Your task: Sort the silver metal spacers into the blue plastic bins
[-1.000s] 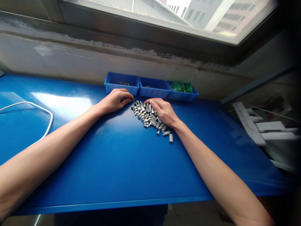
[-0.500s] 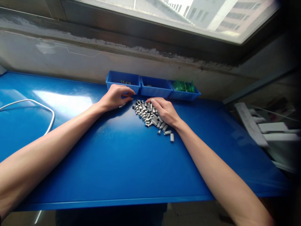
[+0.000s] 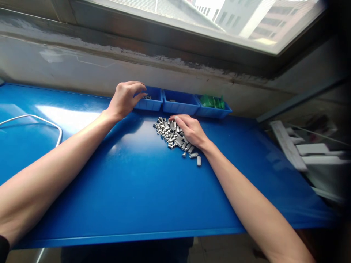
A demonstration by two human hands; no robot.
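Observation:
My left hand [image 3: 127, 96] is over the left blue bin [image 3: 149, 106], its fingers curved and the thumb tip a little apart from the fingertips. I see nothing between them, and the hand hides part of the bin. Small metal pieces [image 3: 148, 97] lie inside it. My right hand [image 3: 192, 128] rests at the right side of a pile of metal parts [image 3: 171, 135], fingers stretched over them. Short screws [image 3: 163, 128] lie mostly on the pile's left, and long hex nuts [image 3: 179, 140] on its right. One hex nut [image 3: 199, 161] stands apart at the near end.
A middle blue bin [image 3: 181, 107] holds a little metal; the right bin [image 3: 212, 111] holds green pieces [image 3: 212, 101]. All stand along the wall on the blue table [image 3: 123, 197]. A white cable [image 3: 48, 121] lies at left. White objects [image 3: 312, 149] are beyond the right edge.
My left hand has moved from beside the pile, up and left to the left bin. My right hand has stayed on the parts. The view has shifted slightly.

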